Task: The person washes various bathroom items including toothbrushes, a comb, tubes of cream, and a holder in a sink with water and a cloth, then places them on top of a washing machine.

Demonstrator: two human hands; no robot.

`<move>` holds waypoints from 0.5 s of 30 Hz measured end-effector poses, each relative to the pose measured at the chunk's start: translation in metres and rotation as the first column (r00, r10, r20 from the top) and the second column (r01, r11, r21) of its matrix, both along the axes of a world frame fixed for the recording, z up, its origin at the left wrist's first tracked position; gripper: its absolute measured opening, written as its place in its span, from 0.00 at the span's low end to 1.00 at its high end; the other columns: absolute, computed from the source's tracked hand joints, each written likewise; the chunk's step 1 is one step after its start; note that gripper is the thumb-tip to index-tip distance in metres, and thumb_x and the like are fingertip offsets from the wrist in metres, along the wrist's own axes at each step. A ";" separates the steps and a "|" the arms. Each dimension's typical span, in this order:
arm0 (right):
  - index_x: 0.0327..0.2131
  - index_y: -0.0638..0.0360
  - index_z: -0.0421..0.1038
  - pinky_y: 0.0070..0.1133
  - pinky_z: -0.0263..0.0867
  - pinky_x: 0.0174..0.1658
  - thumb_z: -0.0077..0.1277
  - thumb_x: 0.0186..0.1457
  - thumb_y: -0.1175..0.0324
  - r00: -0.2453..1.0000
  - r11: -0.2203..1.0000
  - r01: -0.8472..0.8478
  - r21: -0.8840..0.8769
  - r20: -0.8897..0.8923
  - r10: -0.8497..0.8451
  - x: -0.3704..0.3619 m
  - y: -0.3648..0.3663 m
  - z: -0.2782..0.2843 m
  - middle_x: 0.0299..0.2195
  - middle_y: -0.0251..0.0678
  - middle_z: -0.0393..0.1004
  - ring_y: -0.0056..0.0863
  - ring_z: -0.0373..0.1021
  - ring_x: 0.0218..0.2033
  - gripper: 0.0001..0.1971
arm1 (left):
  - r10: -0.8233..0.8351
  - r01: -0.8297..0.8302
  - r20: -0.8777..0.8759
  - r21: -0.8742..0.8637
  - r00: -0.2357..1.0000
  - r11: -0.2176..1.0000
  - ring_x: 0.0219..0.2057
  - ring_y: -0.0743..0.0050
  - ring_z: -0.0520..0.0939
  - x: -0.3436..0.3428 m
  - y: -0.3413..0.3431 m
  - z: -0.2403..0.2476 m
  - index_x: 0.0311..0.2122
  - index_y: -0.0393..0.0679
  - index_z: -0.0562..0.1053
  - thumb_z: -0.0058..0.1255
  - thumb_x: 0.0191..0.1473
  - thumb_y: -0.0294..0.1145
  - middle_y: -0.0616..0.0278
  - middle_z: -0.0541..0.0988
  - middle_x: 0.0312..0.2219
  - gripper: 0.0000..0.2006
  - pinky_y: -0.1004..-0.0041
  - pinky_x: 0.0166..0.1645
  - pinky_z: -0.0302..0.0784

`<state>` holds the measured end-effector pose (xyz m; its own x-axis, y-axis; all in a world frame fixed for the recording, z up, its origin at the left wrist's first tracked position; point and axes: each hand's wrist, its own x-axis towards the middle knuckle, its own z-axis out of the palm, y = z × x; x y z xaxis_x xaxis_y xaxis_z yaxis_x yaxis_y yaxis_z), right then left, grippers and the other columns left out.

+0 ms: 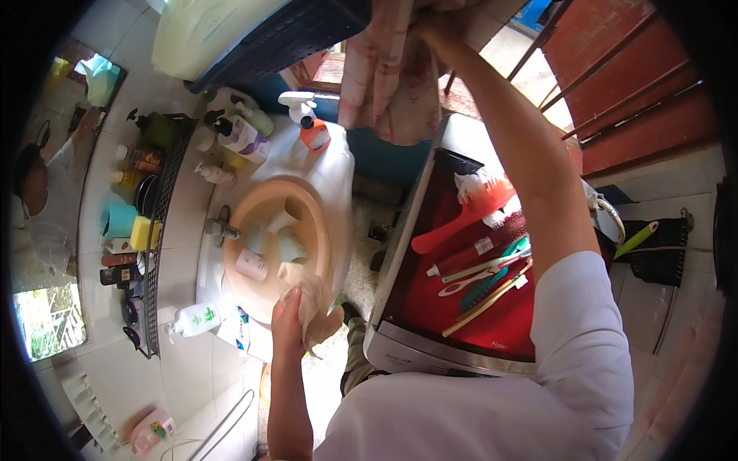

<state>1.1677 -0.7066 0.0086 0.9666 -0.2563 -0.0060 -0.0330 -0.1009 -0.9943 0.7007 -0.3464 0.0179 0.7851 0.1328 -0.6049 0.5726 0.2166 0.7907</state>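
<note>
My left hand (pixel 287 321) is closed around a crumpled beige cloth (pixel 314 307), held over the near edge of a peach-coloured basin (pixel 240 211). Water stands in the basin with several pale bottles or cups, among them a pinkish white container (pixel 250 264) and a light green one (pixel 291 246). My right arm stretches far up and forward. At its end my right hand (pixel 437 37) grips a pale checked curtain (pixel 377 81), its fingers partly lost among the folds.
The basin sits in a white sink (pixel 338 165) with a spray bottle (pixel 306 131) behind it. A black wall rack (pixel 171 180) holds toiletries at left. To the right, a red-topped machine (pixel 415 300) carries brushes and a red hairbrush (pixel 461 219). Red metal shutters (pixel 623 69) stand beyond.
</note>
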 end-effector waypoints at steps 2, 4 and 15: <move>0.48 0.59 0.63 0.31 0.71 0.31 0.45 0.57 0.62 0.999 0.999 -0.042 0.008 -0.027 0.043 0.003 -0.007 0.012 0.34 0.40 0.73 0.34 0.72 0.32 0.17 | 0.190 -0.188 -0.054 0.044 0.980 0.981 0.39 0.71 0.77 -0.022 0.016 -0.004 0.46 0.34 0.69 0.42 0.59 0.40 0.58 0.76 0.39 0.19 0.74 0.44 0.72; 0.47 0.59 0.63 0.31 0.71 0.31 0.45 0.57 0.62 0.996 0.998 -0.063 0.003 -0.064 0.063 0.017 -0.030 0.031 0.33 0.39 0.73 0.34 0.71 0.31 0.17 | 0.228 -0.228 -0.071 0.011 0.971 0.974 0.39 0.69 0.77 -0.038 0.023 -0.007 0.47 0.33 0.68 0.42 0.59 0.40 0.56 0.75 0.39 0.19 0.72 0.43 0.73; 0.46 0.58 0.65 0.28 0.70 0.31 0.46 0.56 0.63 0.973 0.977 -0.169 0.130 -0.137 0.186 0.005 -0.058 0.024 0.32 0.35 0.73 0.31 0.71 0.29 0.15 | 0.426 -0.433 -0.084 -0.103 0.901 0.895 0.43 0.66 0.76 -0.080 0.033 -0.018 0.52 0.33 0.63 0.40 0.61 0.38 0.53 0.73 0.43 0.20 0.70 0.47 0.73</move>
<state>1.1731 -0.7646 0.0325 0.9827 -0.0697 -0.1717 -0.1722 -0.0016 -0.9851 0.6203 -0.3136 -0.0005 0.6306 0.3752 -0.6794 0.4468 0.5403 0.7131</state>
